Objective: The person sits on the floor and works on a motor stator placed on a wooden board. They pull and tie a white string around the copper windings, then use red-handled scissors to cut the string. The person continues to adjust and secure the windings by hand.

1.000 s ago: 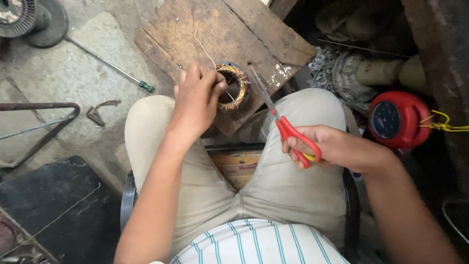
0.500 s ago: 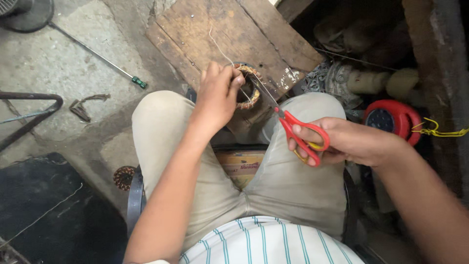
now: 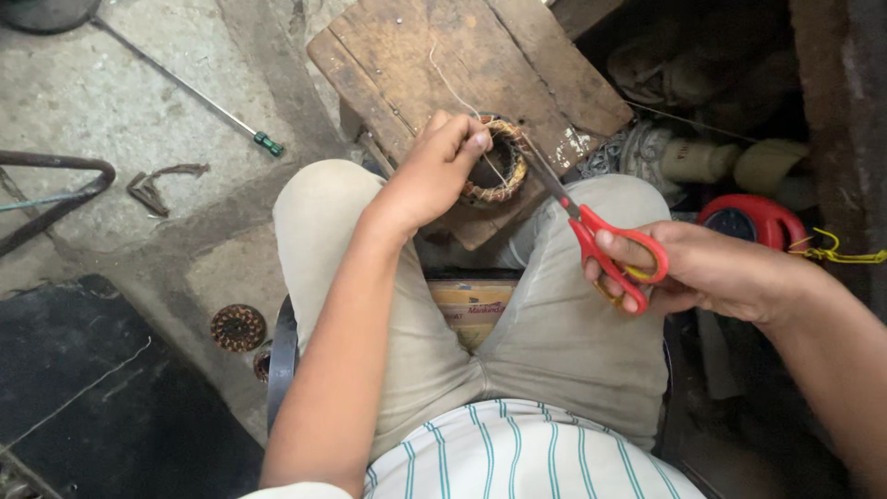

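Observation:
A round copper-wound motor coil [image 3: 500, 164] rests on the near edge of a worn wooden board [image 3: 480, 65] in front of my knees. My left hand [image 3: 436, 171] lies on the coil's left side and pinches a thin pale string [image 3: 450, 85] that runs up across the board. My right hand [image 3: 704, 270] grips red-handled scissors [image 3: 605, 242]. Their blades point up-left, and the tip reaches the coil's right rim.
A long screwdriver with a green handle [image 3: 189, 92] lies on the concrete floor at the left. A bent metal scrap [image 3: 152, 188] and a small round laminated disc [image 3: 237, 327] lie nearby. A red round object [image 3: 750, 219] with yellow cord sits at the right.
The scissors have swung in from my right knee toward the coil, so the blade tip is now at its rim. My left hand stays on the coil, holding the string.

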